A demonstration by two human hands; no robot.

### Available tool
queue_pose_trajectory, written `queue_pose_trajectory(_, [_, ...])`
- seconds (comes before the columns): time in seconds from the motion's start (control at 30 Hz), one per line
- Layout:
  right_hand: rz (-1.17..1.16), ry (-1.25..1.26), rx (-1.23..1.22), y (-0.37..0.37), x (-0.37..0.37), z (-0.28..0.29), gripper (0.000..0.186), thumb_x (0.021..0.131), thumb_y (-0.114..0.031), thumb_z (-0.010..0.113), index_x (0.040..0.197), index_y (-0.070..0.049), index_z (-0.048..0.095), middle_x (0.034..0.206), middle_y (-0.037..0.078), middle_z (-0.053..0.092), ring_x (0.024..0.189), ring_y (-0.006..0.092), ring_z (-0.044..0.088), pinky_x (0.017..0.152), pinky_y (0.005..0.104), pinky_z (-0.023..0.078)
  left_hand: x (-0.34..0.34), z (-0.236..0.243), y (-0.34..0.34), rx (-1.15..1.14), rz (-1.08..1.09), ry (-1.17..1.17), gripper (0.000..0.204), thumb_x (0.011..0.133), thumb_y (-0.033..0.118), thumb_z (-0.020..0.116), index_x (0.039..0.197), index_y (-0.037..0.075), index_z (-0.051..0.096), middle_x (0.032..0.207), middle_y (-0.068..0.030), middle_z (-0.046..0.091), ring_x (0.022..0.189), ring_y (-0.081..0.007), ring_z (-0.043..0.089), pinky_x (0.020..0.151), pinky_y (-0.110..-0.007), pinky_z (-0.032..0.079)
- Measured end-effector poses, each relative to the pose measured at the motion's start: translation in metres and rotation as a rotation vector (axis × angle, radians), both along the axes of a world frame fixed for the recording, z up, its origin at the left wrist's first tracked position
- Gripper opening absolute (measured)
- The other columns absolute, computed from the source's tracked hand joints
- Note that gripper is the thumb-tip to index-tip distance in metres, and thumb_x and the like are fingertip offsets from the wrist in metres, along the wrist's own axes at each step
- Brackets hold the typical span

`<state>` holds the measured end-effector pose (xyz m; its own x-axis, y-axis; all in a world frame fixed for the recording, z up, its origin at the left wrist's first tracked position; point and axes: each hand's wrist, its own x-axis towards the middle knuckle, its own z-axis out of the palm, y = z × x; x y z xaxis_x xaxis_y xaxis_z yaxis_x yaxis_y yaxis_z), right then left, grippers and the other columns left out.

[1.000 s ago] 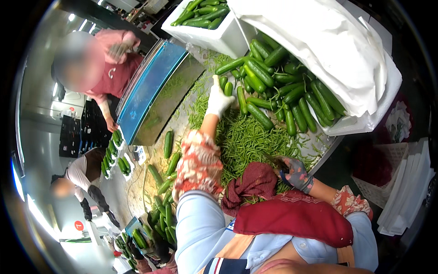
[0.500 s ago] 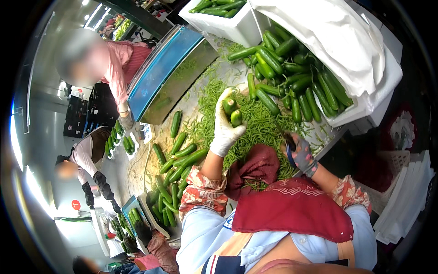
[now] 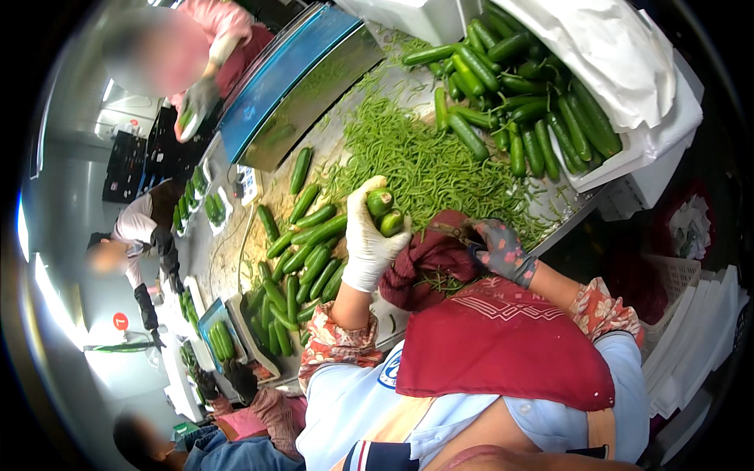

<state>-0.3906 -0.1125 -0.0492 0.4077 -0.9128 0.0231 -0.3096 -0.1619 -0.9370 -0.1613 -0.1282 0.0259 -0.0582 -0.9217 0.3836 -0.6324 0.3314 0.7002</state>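
Two cucumbers [image 3: 385,209] are in my white-gloved left hand [image 3: 363,243], their cut ends turned up. Just right of them my right hand [image 3: 500,250], in a grey glove with pink spots, grips a bladed tool [image 3: 448,230] with a blue handle; I cannot tell whether knife or scissors. A dark red cloth [image 3: 410,284] lies beneath both hands. Green beans [image 3: 416,169] are heaped on the metal worktable [image 3: 565,228] beyond. Loose cucumbers [image 3: 304,259] lie to the left, and a larger pile [image 3: 530,102] spills from a foam box [image 3: 660,149] covered by a white sheet.
Across a blue-edged metal barrier [image 3: 279,78] stands a person [image 3: 220,43] in pink holding something pale. Two more co-workers [image 3: 137,224] [image 3: 236,432] work at trays of cucumbers [image 3: 220,337] on the left. A white crate [image 3: 671,275] stands at the lower right.
My left hand has come back toward me from the pile with the cucumbers, nearer my right hand's blade. The pink-clad person's hand has lifted from the trays.
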Motion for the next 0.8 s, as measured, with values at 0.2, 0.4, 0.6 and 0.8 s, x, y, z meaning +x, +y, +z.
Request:
queue_pose_trajectory(0.2, [0.071,-0.403,0.275,-0.026,-0.004,-0.038,0.029,0.082,-0.015,0.051,0.108,-0.003,0.051,0.089,0.008,0.057,0.07,0.0122,0.053,0.058,0.0224,0.045,-0.018,-0.016,0.037,0.171,-0.126,-0.234,0.066,0.055,0.003,0.064,0.118,0.005,0.045,0.104,-0.0144,0.052,0.099,-0.0324,0.051,0.088,-0.038,0.042])
queue_pose_trajectory(0.4, [-0.222,-0.397,0.111,-0.018,0.018,0.012,0.042,0.074,-0.018,0.063,0.11,-0.001,0.051,0.093,0.01,0.06,0.081,0.024,0.058,0.073,0.0328,0.047,-0.022,-0.034,0.038,0.217,-0.103,-0.206,0.073,0.054,0.007,0.068,0.122,0.006,0.042,0.101,-0.0156,0.052,0.095,-0.0333,0.051,0.085,-0.04,0.043])
queue_pose_trajectory(0.6, [-0.04,0.089,0.179,-0.005,0.005,0.005,0.044,0.074,-0.01,0.065,0.115,-0.001,0.05,0.104,0.018,0.06,0.093,0.0293,0.06,0.082,0.0344,0.047,-0.016,-0.02,0.036,0.301,-0.1,-0.358,0.076,0.057,0.007,0.067,0.127,0.011,0.04,0.099,-0.0157,0.051,0.093,-0.0341,0.05,0.082,-0.04,0.043])
queue_pose_trajectory(0.8, [-0.073,-0.867,0.462,-0.009,0.034,-0.043,0.047,0.076,-0.01,0.067,0.115,-0.001,0.042,0.086,0.007,0.053,0.069,0.0132,0.054,0.056,0.0177,0.045,-0.036,-0.058,0.044,0.221,-0.127,-0.456,0.069,0.056,0.01,0.07,0.119,0.007,0.042,0.1,-0.0151,0.051,0.093,-0.0327,0.051,0.079,-0.042,0.041])
